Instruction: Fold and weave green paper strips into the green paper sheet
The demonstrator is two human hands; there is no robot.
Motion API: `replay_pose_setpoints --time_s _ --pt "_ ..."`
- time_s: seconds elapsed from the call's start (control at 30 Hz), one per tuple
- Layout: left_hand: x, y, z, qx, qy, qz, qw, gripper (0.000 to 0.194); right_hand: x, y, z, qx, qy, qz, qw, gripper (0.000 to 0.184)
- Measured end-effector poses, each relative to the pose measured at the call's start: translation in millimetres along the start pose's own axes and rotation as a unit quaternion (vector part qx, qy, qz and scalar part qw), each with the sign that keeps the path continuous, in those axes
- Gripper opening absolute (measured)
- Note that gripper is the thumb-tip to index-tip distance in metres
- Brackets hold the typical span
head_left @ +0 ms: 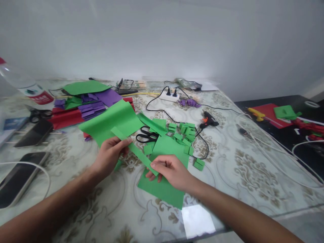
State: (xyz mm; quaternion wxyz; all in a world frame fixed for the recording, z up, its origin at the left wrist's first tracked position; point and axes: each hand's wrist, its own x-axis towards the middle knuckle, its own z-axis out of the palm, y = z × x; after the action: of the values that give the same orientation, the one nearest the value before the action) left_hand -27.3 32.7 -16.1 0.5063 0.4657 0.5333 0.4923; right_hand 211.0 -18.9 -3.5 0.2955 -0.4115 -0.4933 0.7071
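Note:
A long green paper strip (pixel 139 155) stretches diagonally between my two hands above the table. My left hand (pixel 110 153) pinches it near its upper left end, thumb on top. At the lower right end, my right hand (pixel 170 170) grips the strip between thumb and fingers. Beneath my right hand lies a flat green sheet (pixel 168 190). Black-handled scissors (pixel 146 135) rest just beyond the strip, their blades hidden under green paper. Several small folded green paper pieces (pixel 187 133) are scattered to the right of the scissors. A larger curled green sheet (pixel 116 118) lies beyond my left hand.
Purple paper strips (pixel 91 109) and red paper (pixel 65 118) lie at the back left, near a bottle (pixel 32 87) and phones (pixel 22 175). A black glue gun (pixel 209 119) stands right of the green pieces. Cables run from a white power strip (pixel 169 97) across the table.

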Motion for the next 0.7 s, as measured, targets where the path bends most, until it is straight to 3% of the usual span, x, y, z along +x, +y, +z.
replay_pose_setpoints --time_s 0.1,0.33,0.43,0.7 --pt "-8 2 5.2 0.007 -0.038 -0.001 0.999 0.038 1 3 2 0.004 -0.013 0.015 1.000 0.047" --pt "-39 7 23.5 0.057 -0.202 -0.023 0.977 0.038 -1 2 7 0.016 -0.031 -0.024 0.999 0.049" --pt "-39 9 24.8 0.056 -0.190 -0.018 0.980 0.040 -3 -1 7 -0.002 -0.027 -0.037 0.999 0.049" --pt "-14 8 8.2 0.021 -0.079 -0.004 0.997 0.039 -4 -2 2 -0.010 -0.002 -0.021 1.000 0.051"
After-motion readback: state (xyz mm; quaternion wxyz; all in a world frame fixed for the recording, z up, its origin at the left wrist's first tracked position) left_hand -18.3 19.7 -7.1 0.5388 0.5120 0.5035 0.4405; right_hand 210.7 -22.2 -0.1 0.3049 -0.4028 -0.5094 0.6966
